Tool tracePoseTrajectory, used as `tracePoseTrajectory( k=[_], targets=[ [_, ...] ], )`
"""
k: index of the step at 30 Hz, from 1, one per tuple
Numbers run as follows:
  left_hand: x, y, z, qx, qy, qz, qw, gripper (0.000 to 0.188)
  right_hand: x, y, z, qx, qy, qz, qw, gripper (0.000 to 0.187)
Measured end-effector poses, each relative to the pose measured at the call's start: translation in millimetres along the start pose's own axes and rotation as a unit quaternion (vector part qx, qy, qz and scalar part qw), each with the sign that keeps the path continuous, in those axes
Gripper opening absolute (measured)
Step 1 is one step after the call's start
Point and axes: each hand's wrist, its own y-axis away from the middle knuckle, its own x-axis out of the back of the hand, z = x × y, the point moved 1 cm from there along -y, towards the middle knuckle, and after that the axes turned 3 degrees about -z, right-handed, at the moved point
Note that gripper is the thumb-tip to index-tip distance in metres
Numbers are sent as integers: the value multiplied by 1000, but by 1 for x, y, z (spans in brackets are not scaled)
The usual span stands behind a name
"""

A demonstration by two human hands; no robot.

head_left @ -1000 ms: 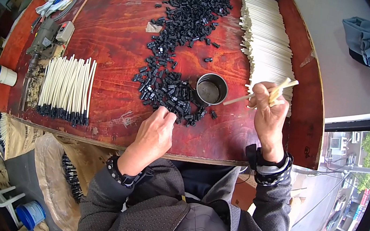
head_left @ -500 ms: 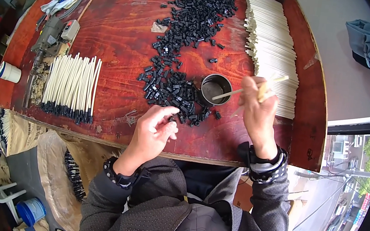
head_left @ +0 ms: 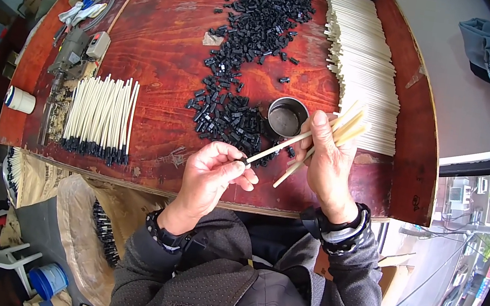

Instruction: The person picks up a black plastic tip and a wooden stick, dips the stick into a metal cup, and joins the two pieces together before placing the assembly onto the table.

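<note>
Between thumb and fingertips my left hand (head_left: 215, 171) pinches a small black plastic cap (head_left: 244, 162). My right hand (head_left: 330, 159) grips several pale sticks (head_left: 349, 127). One of these, a cream stick (head_left: 275, 149), slants down to the left, and its tip meets the cap. Another held stick points down toward the front edge. Just behind my hands is a round metal cup (head_left: 287, 118). A heap of loose black caps (head_left: 234, 117) lies left of the cup and stretches to the far edge. Bare cream sticks (head_left: 364, 63) are stacked along the right side.
Capped sticks (head_left: 100, 117) lie in a row at the left. Beyond them are a grey metal machine (head_left: 71, 53), a white tub (head_left: 19, 99) and a glove (head_left: 83, 13). A raised wooden rim (head_left: 420, 134) borders the red table (head_left: 166, 48); a window (head_left: 462, 258) is at right.
My right hand has turned and moved from the cup toward my left hand, bringing the stick's tip out of the cup to the cap. My left hand has shifted slightly right.
</note>
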Motion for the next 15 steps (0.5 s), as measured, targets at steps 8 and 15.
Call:
tracePoseTrajectory(
  k=[8, 15],
  targets=[
    [11, 7, -8, -37, -48, 24, 998, 12, -14, 14, 13, 13, -3, -15, 1000, 27],
    [38, 21, 57, -298, -569, 135, 754, 10, -1, 1, 8, -6, 4, 12, 1000, 23]
  ],
)
